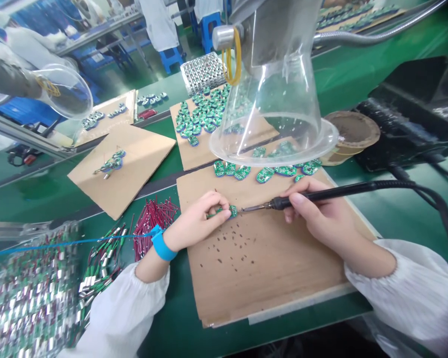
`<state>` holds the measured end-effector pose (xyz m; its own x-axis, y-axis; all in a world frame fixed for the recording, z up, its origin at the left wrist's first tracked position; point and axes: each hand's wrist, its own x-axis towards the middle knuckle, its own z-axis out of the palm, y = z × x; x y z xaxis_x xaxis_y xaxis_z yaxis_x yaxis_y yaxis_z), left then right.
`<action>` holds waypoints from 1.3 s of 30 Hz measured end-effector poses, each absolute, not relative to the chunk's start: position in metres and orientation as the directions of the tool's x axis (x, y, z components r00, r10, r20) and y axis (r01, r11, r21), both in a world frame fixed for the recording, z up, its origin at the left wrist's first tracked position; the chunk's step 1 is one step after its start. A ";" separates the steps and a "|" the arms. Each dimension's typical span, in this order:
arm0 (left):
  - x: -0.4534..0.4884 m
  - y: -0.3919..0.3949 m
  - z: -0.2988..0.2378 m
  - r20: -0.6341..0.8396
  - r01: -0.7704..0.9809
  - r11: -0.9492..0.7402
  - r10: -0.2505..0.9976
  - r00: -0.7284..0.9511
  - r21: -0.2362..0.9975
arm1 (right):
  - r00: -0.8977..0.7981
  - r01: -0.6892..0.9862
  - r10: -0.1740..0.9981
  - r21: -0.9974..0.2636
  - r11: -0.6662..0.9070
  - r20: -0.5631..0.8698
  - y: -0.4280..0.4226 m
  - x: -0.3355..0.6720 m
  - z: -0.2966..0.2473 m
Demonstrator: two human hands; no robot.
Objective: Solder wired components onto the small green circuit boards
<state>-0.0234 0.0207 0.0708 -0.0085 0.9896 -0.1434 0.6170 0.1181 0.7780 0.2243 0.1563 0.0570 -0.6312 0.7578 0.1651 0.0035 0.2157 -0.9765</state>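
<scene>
My left hand (211, 214), with a blue band (162, 243) on its wrist, pinches a small green circuit board (232, 211) low over a brown cardboard sheet (276, 263). Wrapped round the black handle of a soldering iron (283, 202) is my right hand (313, 206). The iron's metal tip points left and reaches the board's right edge; whether they touch I cannot tell. Part of the board is hidden by my left fingers. Dark burn marks dot the cardboard below. More green circuit boards (242, 172) lie in a row along the sheet's far edge.
A clear fume hood (272, 114) hangs over the far boards. Red wires (153, 223) and wired metal parts (100, 263) lie at left. A round brown tub (353, 132) stands at right beside a black stand. Another cardboard piece (134, 159) holds a few boards. People in white sit beyond.
</scene>
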 end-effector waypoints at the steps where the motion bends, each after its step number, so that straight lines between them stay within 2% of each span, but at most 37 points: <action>1: -0.023 0.021 0.072 -0.137 0.626 0.105 0.990 0.004 0.773 | -0.639 0.003 0.751 -0.976 0.217 0.165 0.156 0.225 0.056; 9: -0.017 0.020 0.070 -0.096 0.675 0.086 0.995 -0.022 0.733 | -0.710 0.033 0.669 -0.938 0.344 0.221 0.155 0.225 0.052; 20: -0.013 0.022 0.067 -0.076 0.677 0.100 0.995 -0.065 0.729 | -0.733 0.051 0.639 -0.918 0.393 0.232 0.156 0.224 0.048; 32: -0.015 0.022 0.066 -0.098 0.662 0.123 0.992 -0.075 0.739 | -0.675 0.007 0.696 -0.940 0.340 0.246 0.154 0.228 0.053; 39: -0.023 0.020 0.068 -0.113 0.650 0.083 0.994 0.005 0.756 | -0.672 0.012 0.694 -0.934 0.357 0.257 0.155 0.227 0.052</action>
<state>-0.0230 0.0197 0.0682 0.0047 0.9936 -0.1127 0.6498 0.0826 0.7556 0.2274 0.1553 0.0523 -0.6725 0.6942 0.2568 0.0118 0.3570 -0.9340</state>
